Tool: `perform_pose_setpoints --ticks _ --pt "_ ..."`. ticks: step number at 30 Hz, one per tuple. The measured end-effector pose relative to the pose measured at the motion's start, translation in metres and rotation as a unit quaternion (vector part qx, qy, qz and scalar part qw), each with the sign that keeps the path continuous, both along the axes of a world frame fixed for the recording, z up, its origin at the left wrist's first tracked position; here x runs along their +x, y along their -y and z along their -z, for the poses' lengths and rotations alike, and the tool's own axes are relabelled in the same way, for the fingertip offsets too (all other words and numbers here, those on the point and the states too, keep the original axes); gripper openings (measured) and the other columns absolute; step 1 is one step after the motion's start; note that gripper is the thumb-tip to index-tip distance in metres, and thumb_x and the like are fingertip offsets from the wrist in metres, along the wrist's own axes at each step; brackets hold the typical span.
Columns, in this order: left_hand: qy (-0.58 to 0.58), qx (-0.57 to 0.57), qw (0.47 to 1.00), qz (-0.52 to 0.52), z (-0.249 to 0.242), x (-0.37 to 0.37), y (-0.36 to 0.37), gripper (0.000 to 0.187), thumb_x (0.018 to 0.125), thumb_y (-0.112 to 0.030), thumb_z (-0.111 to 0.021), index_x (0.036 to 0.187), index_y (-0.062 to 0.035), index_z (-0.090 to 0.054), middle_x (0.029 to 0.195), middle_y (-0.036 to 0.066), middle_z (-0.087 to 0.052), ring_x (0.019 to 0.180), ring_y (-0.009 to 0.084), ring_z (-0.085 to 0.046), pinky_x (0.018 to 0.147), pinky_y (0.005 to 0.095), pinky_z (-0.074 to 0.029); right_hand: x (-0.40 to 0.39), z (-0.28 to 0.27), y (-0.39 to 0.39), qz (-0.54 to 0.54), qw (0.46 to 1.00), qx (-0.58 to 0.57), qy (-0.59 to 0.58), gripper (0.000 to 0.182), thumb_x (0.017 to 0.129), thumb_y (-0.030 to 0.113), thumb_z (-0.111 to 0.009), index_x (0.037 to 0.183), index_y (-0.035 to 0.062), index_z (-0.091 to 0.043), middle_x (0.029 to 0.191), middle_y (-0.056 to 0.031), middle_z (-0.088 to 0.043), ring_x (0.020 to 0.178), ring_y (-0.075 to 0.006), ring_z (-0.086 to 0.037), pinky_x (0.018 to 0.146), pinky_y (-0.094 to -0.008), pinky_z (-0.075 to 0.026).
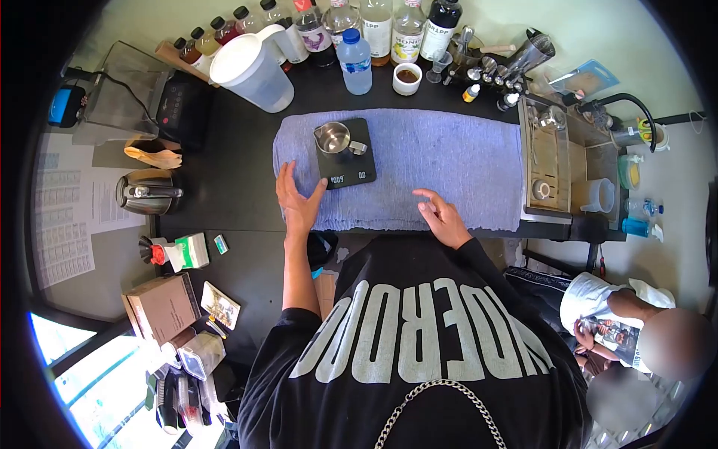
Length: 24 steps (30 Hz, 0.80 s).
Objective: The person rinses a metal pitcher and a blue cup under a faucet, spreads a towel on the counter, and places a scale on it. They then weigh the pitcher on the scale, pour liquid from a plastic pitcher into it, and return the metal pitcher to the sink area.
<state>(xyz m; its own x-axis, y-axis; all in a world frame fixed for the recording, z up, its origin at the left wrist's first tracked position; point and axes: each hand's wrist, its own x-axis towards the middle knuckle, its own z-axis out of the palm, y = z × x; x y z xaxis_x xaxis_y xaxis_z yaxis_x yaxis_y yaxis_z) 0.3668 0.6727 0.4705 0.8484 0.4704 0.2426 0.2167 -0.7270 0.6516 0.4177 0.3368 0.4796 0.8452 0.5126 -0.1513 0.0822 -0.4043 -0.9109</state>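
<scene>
- We see our left hand (pixel 298 200) open, fingers spread, held just beside the left edge of the black digital scale (pixel 345 154); whether it touches the scale we cannot tell.
- Our right hand (pixel 443 217) is also open and holds nothing, fingers loosely curled, well to the right of the scale over the towel's near edge.
- The scale lies on a blue-grey towel (pixel 441 161) spread across the dark counter (pixel 239 172), and its display is lit on the side nearest us.
- A small steel pitcher (pixel 333 138) stands upright on the scale, with its handle to the right.
- Beyond the scale, at the back of the counter, we see a water bottle with a blue cap (pixel 354 61) and a white cup (pixel 407 78) with a brown content.
- Back and to the left of the scale stands a big white plastic jug (pixel 251 70), in front of a row of syrup bottles (pixel 374 26).
- Left of the scale, past the towel's edge, a steel kettle (pixel 146 191) rests on the counter.
- Far right of the scale, beyond the towel, we see a small sink (pixel 553 157) with a black tap (pixel 632 108).
- Another person (pixel 636 329), in a white sleeve, sits to the lower right, well apart from the scale.
</scene>
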Motion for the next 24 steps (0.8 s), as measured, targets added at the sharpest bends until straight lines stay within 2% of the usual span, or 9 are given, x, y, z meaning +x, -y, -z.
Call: perform_pose_setpoints --ticks 7,17,20,22,24 --pt "-0.025 -0.004 0.999 -0.045 0.016 0.001 0.003 0.094 0.076 -0.037 -0.084 0.149 -0.0013 -0.037 0.152 0.031 -0.035 0.141 0.0461 -0.033 0.117 0.0524 -0.025 0.000 -0.006 -0.007 -0.022 1.000 0.008 0.002 0.040 0.104 0.032 -0.055 0.134 0.0060 -0.055 0.060 -0.0041 -0.038 0.054 -0.0140 -0.039 0.055 -0.0325 -0.036" --pt "-0.026 -0.015 0.999 -0.036 0.021 0.000 0.000 0.095 0.077 -0.039 -0.084 0.150 -0.0012 -0.035 0.153 0.030 -0.034 0.143 0.0462 -0.030 0.118 0.0540 -0.022 -0.003 -0.009 -0.005 -0.021 1.000 -0.003 -0.008 0.039 0.103 0.032 -0.056 0.132 0.0054 -0.056 0.060 -0.0055 -0.040 0.054 -0.0154 -0.039 0.056 -0.0331 -0.037" --pt "-0.039 -0.014 0.998 -0.042 0.019 -0.002 0.001 0.093 0.076 -0.037 -0.085 0.148 -0.0001 -0.038 0.152 0.029 -0.037 0.142 0.0447 -0.032 0.117 0.0517 -0.025 -0.008 -0.007 -0.004 -0.006 1.000 -0.018 0.000 0.037 0.103 0.031 -0.057 0.131 0.0079 -0.057 0.061 -0.0074 -0.044 0.054 -0.0181 -0.042 0.056 -0.0338 -0.039" --pt "-0.010 -0.005 0.999 -0.032 0.026 -0.001 -0.004 0.090 0.075 -0.034 -0.086 0.145 0.0021 -0.042 0.148 0.028 -0.043 0.139 0.0427 -0.038 0.116 0.0488 -0.029 -0.012 -0.002 -0.004 0.001 1.000 -0.004 -0.026 0.036 0.102 0.033 -0.057 0.130 0.0113 -0.058 0.061 -0.0097 -0.049 0.054 -0.0202 -0.047 0.058 -0.0344 -0.042" --pt "0.005 0.004 1.000 -0.016 0.039 -0.001 -0.014 0.087 0.075 -0.032 -0.087 0.142 0.0048 -0.045 0.144 0.027 -0.048 0.135 0.0417 -0.044 0.114 0.0469 -0.033 -0.015 -0.002 0.000 -0.020 0.998 -0.054 -0.032 0.036 0.102 0.037 -0.055 0.129 0.0134 -0.059 0.067 -0.0125 -0.058 0.058 -0.0256 -0.057 0.062 -0.0378 -0.046"
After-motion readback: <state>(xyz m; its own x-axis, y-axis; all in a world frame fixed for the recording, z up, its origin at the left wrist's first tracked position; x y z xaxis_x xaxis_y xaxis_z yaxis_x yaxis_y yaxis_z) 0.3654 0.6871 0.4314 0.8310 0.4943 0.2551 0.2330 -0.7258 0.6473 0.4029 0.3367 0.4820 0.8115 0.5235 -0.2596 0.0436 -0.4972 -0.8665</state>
